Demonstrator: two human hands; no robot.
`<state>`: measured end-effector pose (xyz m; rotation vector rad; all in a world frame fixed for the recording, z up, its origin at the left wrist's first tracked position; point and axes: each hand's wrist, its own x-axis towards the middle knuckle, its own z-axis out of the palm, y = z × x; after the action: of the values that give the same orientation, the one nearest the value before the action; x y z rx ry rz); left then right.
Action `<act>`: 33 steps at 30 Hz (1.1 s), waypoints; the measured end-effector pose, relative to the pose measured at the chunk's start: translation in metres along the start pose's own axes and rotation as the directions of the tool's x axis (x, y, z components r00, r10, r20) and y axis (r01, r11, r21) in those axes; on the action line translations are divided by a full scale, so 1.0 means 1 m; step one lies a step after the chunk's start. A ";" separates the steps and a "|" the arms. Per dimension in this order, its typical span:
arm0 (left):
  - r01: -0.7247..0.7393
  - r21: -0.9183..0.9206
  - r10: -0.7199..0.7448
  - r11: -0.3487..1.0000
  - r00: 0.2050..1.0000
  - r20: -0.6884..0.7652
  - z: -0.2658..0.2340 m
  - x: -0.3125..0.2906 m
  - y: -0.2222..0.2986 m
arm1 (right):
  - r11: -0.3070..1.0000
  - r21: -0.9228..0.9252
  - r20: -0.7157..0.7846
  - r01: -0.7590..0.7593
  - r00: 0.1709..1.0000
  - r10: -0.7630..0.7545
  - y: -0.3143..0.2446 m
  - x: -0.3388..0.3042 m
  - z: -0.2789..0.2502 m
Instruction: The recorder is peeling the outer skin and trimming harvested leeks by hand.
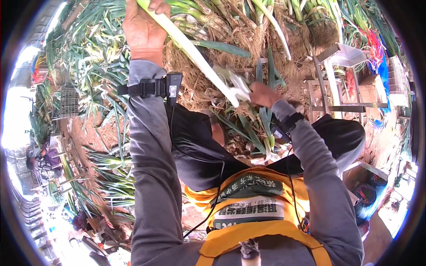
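My left hand [146,32] is raised at the upper left, fingers closed round the upper shaft of a long scallion [191,49]. Its white root end slants down to the right, toward the middle of my lap. Beside that end is my right hand [265,94], its fingers closed on a whitish strip of outer skin [240,85] that is smeared by motion. Whether the strip is still joined to the stalk, I cannot tell. Under my right hand lie loose green leaves and peelings [248,128].
Heaped scallions with earthy roots [239,35] lie ahead, and more leafy ones [95,57] to the left. A metal frame stand [326,84] is on the right, near a cardboard box [372,91]. My yellow apron [266,230] and dark trousers are below; thin cables run from both wrists.
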<state>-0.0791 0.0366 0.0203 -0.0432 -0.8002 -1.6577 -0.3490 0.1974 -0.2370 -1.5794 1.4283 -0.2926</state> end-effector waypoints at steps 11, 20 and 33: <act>0.088 -0.123 -0.078 0.989 0.993 0.086 -0.025 0.001 0.033 | 0.860 -0.344 -0.020 -0.377 0.919 0.395 0.112 -0.096 0.072; -0.203 0.221 0.274 0.954 0.891 -0.361 -0.094 -0.013 0.082 | 0.936 0.280 -0.534 0.215 0.845 -0.034 -0.071 -0.071 -0.047; -0.206 0.101 0.225 0.973 0.942 -0.250 -0.076 -0.005 0.049 | 0.883 0.198 -0.274 0.426 0.889 -0.368 -0.154 -0.065 -0.064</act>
<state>-0.0046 0.0005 -0.0162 0.1320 -0.6311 -1.3902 -0.3145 0.2032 -0.0616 -1.6542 1.1610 -0.8957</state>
